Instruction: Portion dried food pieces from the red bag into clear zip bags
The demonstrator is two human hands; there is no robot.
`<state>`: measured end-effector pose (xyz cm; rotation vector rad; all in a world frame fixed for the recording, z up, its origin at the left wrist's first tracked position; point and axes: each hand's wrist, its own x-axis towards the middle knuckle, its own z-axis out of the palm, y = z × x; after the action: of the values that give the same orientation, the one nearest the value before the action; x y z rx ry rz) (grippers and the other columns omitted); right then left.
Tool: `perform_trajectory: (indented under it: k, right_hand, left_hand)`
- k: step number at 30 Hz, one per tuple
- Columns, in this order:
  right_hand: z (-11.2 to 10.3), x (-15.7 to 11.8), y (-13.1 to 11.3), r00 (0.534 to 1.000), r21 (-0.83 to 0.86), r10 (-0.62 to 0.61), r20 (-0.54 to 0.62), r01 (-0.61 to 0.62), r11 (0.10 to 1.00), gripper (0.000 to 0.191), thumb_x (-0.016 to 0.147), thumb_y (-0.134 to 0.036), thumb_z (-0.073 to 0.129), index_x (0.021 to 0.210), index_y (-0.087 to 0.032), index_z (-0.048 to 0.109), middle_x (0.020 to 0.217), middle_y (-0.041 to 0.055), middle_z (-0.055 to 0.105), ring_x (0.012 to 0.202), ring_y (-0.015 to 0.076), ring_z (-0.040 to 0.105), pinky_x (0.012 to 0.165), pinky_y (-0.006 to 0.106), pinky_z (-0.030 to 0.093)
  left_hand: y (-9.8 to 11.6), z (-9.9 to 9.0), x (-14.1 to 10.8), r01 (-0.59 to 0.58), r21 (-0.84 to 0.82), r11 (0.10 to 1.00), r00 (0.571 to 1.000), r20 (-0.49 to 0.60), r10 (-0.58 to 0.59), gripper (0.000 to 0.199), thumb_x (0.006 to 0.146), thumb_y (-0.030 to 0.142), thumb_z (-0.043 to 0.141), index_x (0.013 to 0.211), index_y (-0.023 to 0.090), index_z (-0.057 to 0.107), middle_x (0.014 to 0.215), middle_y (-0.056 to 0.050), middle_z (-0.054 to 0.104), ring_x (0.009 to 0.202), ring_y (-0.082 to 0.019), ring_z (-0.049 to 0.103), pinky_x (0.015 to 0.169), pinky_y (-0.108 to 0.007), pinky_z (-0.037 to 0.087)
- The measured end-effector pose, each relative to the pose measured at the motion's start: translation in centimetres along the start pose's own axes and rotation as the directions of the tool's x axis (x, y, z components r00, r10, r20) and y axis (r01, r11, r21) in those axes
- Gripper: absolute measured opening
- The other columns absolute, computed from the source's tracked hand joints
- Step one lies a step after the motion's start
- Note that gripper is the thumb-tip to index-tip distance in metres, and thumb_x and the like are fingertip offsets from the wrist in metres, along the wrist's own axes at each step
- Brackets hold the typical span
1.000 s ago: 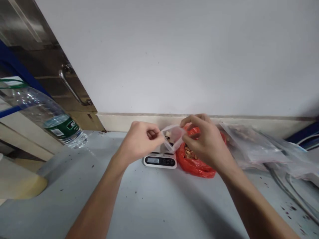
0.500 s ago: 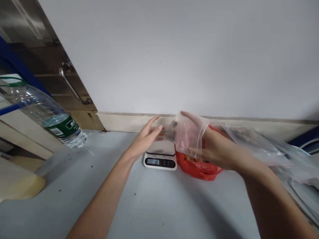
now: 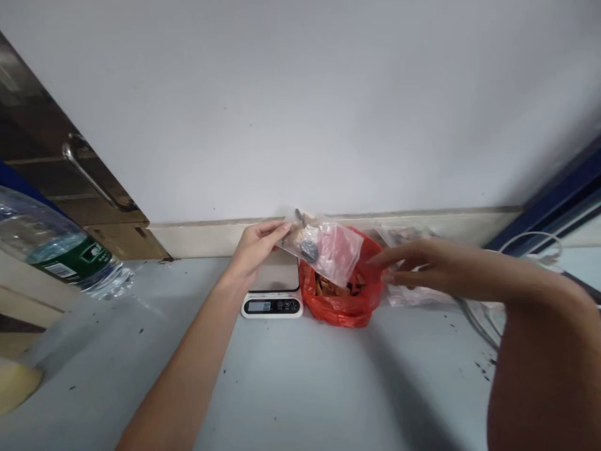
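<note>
Between the thumb and fingers of my left hand (image 3: 258,245) is the end of a small clear plastic bag (image 3: 323,247) with pale and dark dried pieces inside. The bag is tilted over a red plastic bag (image 3: 345,310), which stands with its mouth wide and holds brown dried pieces. Below my left hand is a white digital kitchen scale (image 3: 273,305), its display lit and its plate partly hidden. My right hand (image 3: 413,263) hovers right of the red bag, fingers apart and holding nothing. Behind and under it lie more clear bags (image 3: 417,295) with contents.
A large clear water bottle (image 3: 70,250) with a green label leans in at the left. A pale yellow rounded object (image 3: 19,383) sits at the left edge. White cables (image 3: 483,326) lie at the right. A wall (image 3: 328,113) rises behind the grey tabletop (image 3: 263,382).
My right hand has come out of the clear bag and moved right. My left hand, open before, now grips the bag's end. The view has shifted to the right.
</note>
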<state>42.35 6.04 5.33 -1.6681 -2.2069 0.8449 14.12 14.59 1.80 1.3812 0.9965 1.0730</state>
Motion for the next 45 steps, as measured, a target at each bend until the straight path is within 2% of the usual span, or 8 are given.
perform_trajectory:
  k: [10, 17, 26, 29, 33, 38, 41, 45]
  right_hand:
    - [-1.0, -1.2, 1.2, 0.976, 0.031, 0.122, -0.181, -0.119, 0.992, 0.043, 0.078, -0.059, 0.067, 0.099, -0.025, 0.08, 0.1, 0.0109, 0.081, 0.088, 0.0317, 0.075, 0.078, 0.047, 0.061]
    - [0.0, 1.2, -0.3, 0.955, 0.05, 0.087, -0.284, -0.075, 0.996, 0.056, 0.071, -0.05, 0.075, 0.12, -0.024, 0.076, 0.112, 0.0105, 0.08, 0.097, 0.0339, 0.074, 0.085, 0.047, 0.059]
    - [4.6, 5.6, -4.9, 0.919, 0.605, 0.121, -0.376, 0.144, 0.783, 0.038, 0.058, -0.05, 0.087, 0.065, -0.02, 0.065, 0.064, 0.0027, 0.072, 0.061, 0.0201, 0.067, 0.055, 0.029, 0.051]
    - [7.0, 7.8, -7.0, 0.872, 0.556, 0.068, -0.485, 0.248, 0.793, 0.028, 0.068, -0.043, 0.081, 0.076, -0.018, 0.07, 0.067, 0.0025, 0.073, 0.061, 0.0177, 0.067, 0.057, 0.028, 0.052]
    - [10.6, 11.1, -10.8, 0.772, 0.228, -0.153, -0.617, 0.361, 0.904, 0.021, 0.087, -0.029, 0.066, 0.1, -0.016, 0.076, 0.08, 0.0059, 0.076, 0.07, 0.0191, 0.07, 0.068, 0.031, 0.055]
    - [15.8, 13.5, -16.6, 0.885, -0.458, -0.449, -0.119, 0.352, 0.816, 0.032, 0.095, -0.006, 0.048, 0.107, -0.015, 0.076, 0.1, 0.0152, 0.076, 0.094, 0.0252, 0.072, 0.07, 0.031, 0.052]
    - [18.7, 14.1, -18.4, 0.896, -0.529, -0.418, 0.147, 0.429, 0.732, 0.037, 0.095, 0.0, 0.044, 0.112, -0.012, 0.075, 0.106, 0.0193, 0.075, 0.104, 0.0271, 0.071, 0.073, 0.032, 0.054]
    - [20.9, 14.3, -18.3, 0.9, -0.515, -0.384, 0.205, 0.433, 0.74, 0.034, 0.099, -0.007, 0.045, 0.118, -0.011, 0.074, 0.108, 0.0204, 0.075, 0.105, 0.0285, 0.072, 0.075, 0.035, 0.058]
  left_hand:
    - [4.6, 5.2, 1.0, -0.23, 0.326, 0.917, 0.97, 0.153, 0.189, 0.007, 0.086, 0.024, 0.079, 0.086, 0.018, 0.084, 0.101, -0.006, 0.081, 0.104, -0.022, 0.071, 0.095, -0.033, 0.052]
    - [4.7, 4.2, 0.6, -0.516, 0.141, 0.845, 0.847, 0.233, 0.478, 0.01, 0.085, 0.027, 0.079, 0.09, 0.021, 0.084, 0.099, -0.006, 0.081, 0.097, -0.02, 0.072, 0.084, -0.03, 0.054]
    - [0.5, -4.4, 0.6, -0.392, 0.123, 0.912, 0.859, -0.306, 0.411, 0.044, 0.05, 0.049, 0.095, 0.073, 0.015, 0.079, 0.068, -0.003, 0.074, 0.057, -0.016, 0.066, 0.059, -0.031, 0.059]
    - [-0.6, -9.0, 0.0, -0.251, 0.198, 0.948, 0.908, -0.29, 0.301, 0.052, 0.045, 0.051, 0.095, 0.079, 0.015, 0.077, 0.064, -0.001, 0.071, 0.054, -0.016, 0.065, 0.056, -0.03, 0.059]
    - [-1.1, -14.8, -0.8, -0.032, 0.38, 0.924, 0.91, -0.372, 0.184, 0.037, 0.071, 0.048, 0.082, 0.086, 0.016, 0.073, 0.065, -0.002, 0.069, 0.057, -0.016, 0.067, 0.057, -0.026, 0.058]
    - [-1.3, -18.6, -1.4, 0.167, 0.552, 0.817, 0.958, -0.286, -0.003, 0.027, 0.088, 0.039, 0.063, 0.072, 0.018, 0.062, 0.062, -0.001, 0.063, 0.052, -0.011, 0.061, 0.055, -0.021, 0.051]
    - [-2.2, -18.3, -1.5, 0.221, 0.587, 0.779, 0.975, -0.103, -0.199, 0.019, 0.083, 0.037, 0.069, 0.08, 0.018, 0.07, 0.064, -0.001, 0.068, 0.056, -0.014, 0.065, 0.056, -0.022, 0.052]
    - [-4.1, -17.0, -0.9, 0.246, 0.698, 0.672, 0.906, 0.08, -0.415, 0.032, 0.078, 0.033, 0.073, 0.107, 0.02, 0.078, 0.07, -0.001, 0.073, 0.063, -0.017, 0.069, 0.06, -0.023, 0.052]
